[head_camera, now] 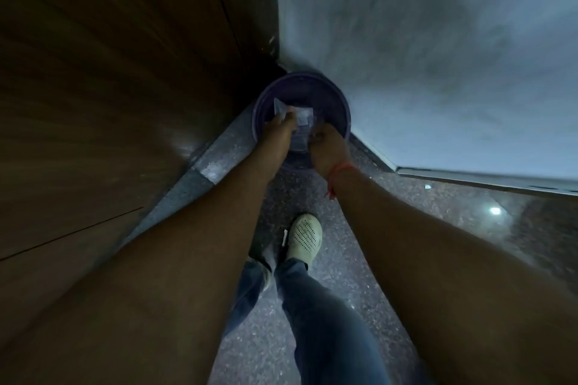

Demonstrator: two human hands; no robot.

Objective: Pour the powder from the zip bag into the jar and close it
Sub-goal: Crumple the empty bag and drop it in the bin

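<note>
A clear plastic zip bag (301,122) hangs over the mouth of a round purple bin (331,94) that stands on the floor in a corner. My left hand (281,123) pinches the bag's left upper edge. My right hand (325,142) grips its right side, with a red thread around that wrist. Both arms reach straight down. The picture is dim and blurred, so I cannot tell whether the bag holds any powder. No jar is in view.
A dark wooden panel (109,72) rises on the left and a pale wall (438,56) on the right; they meet behind the bin. The floor (406,212) is glossy speckled stone. My white shoe (305,236) and jeans legs (325,322) stand below the bin.
</note>
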